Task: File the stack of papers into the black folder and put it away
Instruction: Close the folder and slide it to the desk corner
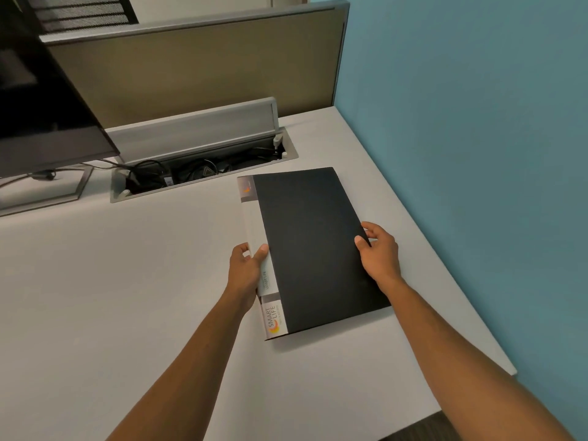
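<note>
**Both hands frame the closed black folder**

Two bare forearms reach in from the near edge of the pale table [95, 281], one to each long side of the black folder [315, 249]. The left hand [245, 268] pinches the white spine edge, thumb on top and fingers tucked beside it; the right hand [378, 253] clamps the opposite edge, thumb on the cover. A grip on both sides likely keeps the covers shut and level, so nothing filed inside slips out. The folder lies closed, flat or barely raised, toward the table's right side. No loose papers show, so filing looks done and storing remains. Beyond it sits an open cable tray [203, 170]; the monitor [47, 106] stands far left.
</note>
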`<control>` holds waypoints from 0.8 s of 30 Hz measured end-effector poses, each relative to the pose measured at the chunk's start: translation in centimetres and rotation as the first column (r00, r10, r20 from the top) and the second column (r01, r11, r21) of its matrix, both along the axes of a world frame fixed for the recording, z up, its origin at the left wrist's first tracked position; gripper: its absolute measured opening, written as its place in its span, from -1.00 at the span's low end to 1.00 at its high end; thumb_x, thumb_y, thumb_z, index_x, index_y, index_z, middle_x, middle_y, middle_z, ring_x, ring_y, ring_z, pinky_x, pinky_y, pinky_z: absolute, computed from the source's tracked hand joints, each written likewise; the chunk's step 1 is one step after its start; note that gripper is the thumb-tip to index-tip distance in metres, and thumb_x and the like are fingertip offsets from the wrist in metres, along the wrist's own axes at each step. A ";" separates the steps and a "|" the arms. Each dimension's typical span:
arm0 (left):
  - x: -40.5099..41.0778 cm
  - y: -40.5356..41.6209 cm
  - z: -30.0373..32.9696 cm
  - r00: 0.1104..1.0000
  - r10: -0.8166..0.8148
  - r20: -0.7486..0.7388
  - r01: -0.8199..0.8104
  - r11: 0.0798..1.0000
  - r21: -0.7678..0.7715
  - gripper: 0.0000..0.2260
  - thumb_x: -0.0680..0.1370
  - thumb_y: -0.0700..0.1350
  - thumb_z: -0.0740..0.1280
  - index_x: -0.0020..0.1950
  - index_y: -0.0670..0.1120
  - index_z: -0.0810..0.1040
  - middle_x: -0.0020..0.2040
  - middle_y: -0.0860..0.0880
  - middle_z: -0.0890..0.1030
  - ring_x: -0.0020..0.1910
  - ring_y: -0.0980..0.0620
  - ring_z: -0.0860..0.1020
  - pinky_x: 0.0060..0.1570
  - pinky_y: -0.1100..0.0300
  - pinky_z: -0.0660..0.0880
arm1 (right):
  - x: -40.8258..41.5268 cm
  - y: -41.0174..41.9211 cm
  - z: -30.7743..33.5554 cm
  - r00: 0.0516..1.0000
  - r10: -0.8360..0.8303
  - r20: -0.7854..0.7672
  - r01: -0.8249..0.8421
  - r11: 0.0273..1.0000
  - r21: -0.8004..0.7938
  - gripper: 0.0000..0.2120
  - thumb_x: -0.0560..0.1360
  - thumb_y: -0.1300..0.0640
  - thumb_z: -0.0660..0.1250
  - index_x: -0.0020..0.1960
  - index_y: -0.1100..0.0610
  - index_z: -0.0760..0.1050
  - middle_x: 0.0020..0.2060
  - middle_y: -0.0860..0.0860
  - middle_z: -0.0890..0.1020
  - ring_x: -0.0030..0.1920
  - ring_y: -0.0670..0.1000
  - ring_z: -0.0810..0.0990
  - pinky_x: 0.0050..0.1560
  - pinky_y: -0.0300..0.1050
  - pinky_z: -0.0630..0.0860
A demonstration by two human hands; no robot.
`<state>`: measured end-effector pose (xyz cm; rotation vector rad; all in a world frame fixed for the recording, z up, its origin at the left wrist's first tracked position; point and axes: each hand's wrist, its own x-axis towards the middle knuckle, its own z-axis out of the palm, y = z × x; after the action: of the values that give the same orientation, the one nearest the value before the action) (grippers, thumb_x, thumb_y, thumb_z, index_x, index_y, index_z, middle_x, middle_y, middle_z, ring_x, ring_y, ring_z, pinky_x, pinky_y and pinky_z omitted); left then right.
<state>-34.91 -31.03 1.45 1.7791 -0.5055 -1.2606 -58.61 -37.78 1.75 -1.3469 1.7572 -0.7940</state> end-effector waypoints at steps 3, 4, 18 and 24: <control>-2.4 -2.1 -0.1 1.000 -0.016 0.010 0.016 1.000 0.004 -0.62 0.58 0.07 0.30 0.32 0.02 0.30 0.16 -0.02 0.51 0.01 -0.10 0.57 -0.04 0.02 0.55 | -2.4 -2.1 0.0 1.000 0.002 -0.007 -0.002 1.000 -0.018 -0.61 0.57 0.17 0.28 0.39 0.07 0.40 0.31 0.09 0.50 0.27 0.10 0.49 0.23 -0.04 0.44; -3.1 -2.8 -0.3 1.000 -0.019 0.017 0.019 1.000 0.009 -0.62 0.58 0.07 0.30 0.33 0.00 0.30 0.17 -0.03 0.51 0.03 -0.10 0.57 -0.01 0.00 0.55 | -3.2 -2.9 0.0 1.000 0.009 -0.012 -0.009 1.000 -0.025 -0.61 0.57 0.17 0.28 0.39 0.08 0.40 0.31 0.08 0.50 0.28 0.09 0.49 0.24 -0.04 0.43; -7.6 -10.7 -1.1 0.931 -0.141 0.336 0.129 0.990 0.058 -0.73 0.56 0.04 0.34 0.12 -0.14 0.54 0.05 -0.07 0.61 -0.05 -0.11 0.61 -0.03 0.06 0.55 | -8.6 -11.3 -2.3 0.974 0.042 -0.221 -0.076 0.986 -0.147 -0.71 0.53 0.25 0.31 0.25 0.14 0.53 0.16 0.14 0.59 0.18 0.14 0.53 0.25 -0.01 0.43; -8.1 -12.2 -1.2 0.890 -0.155 0.428 0.146 0.988 0.055 -0.75 0.58 0.03 0.32 0.05 -0.16 0.56 -0.02 -0.07 0.62 -0.10 -0.11 0.60 -0.07 0.08 0.50 | -8.1 -12.5 -3.0 0.934 0.046 -0.355 -0.141 0.958 -0.248 -0.75 0.57 0.26 0.23 0.21 0.23 0.53 0.13 0.18 0.58 0.14 0.16 0.53 0.17 -0.12 0.39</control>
<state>-43.02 -43.23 0.27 2.0797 -0.8990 -0.9676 -66.73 -50.29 -1.20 -1.8337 1.8802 -0.8011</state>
